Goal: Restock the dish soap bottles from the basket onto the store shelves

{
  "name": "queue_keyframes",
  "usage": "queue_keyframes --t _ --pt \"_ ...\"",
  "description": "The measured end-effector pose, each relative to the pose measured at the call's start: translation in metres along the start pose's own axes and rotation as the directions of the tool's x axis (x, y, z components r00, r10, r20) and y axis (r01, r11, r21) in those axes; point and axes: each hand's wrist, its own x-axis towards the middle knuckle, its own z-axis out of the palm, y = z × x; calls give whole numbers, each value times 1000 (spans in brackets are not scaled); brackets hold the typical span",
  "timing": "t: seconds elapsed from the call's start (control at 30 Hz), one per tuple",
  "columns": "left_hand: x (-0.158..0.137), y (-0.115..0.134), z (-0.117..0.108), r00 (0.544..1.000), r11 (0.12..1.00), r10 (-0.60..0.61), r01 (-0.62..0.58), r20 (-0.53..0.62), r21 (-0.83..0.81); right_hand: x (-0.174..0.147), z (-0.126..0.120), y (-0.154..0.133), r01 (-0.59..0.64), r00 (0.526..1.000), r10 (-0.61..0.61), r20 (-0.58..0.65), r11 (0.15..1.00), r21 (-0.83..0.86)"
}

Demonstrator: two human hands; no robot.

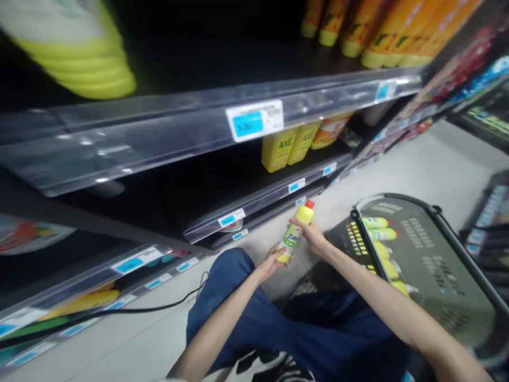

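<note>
A yellow bottle (293,233) with a red cap and a green-and-white label is tilted in front of my knees, between both hands. My left hand (271,262) is closed round its lower end. Higher up, near the cap, my right hand (312,236) grips the bottle from the right side. Parts of the fingers on the far side are hidden behind it. To the right stands a dark shopping basket (427,249), and inside it along the near side lie several yellow bottles (384,233), some with red caps.
Shelves with a clear front edge (175,140) and price tags (254,121) run along the left and ahead. Yellow jugs (278,151) stand on a lower shelf, orange bottles (382,32) above. A black cable (159,307) crosses at lower left.
</note>
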Motion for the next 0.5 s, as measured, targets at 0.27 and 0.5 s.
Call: queue_keyframes --t 0.27,0.5 --pt "2 -9 -4 977 976 -213 213 -20 41 -1 2 -3 -109 991 119 57 982 -153" --pt "-3 -8 2 961 963 -267 269 -75 18 -3 3 -4 -65 988 101 114 956 -285"
